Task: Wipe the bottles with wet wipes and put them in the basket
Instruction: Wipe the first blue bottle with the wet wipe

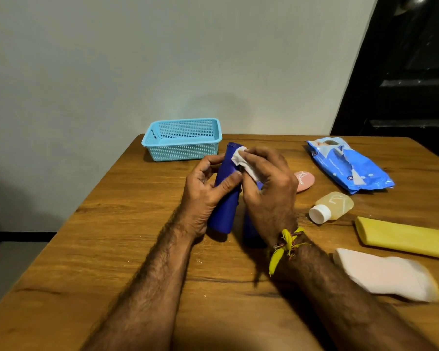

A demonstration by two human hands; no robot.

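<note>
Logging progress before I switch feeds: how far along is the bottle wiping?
Done: nothing; the basket looks empty. In hand: left hand holds the blue bottle, right hand rubs it with a wipe. Left: the clear bottle, yellow bottle, white bottle and others.

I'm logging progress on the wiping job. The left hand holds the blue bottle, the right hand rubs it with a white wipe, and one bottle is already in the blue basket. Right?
Not quite. The head view shows the blue basket with no bottle inside. The rest stands: the left hand holds the blue bottle and the right hand rubs it with the white wipe.
</note>
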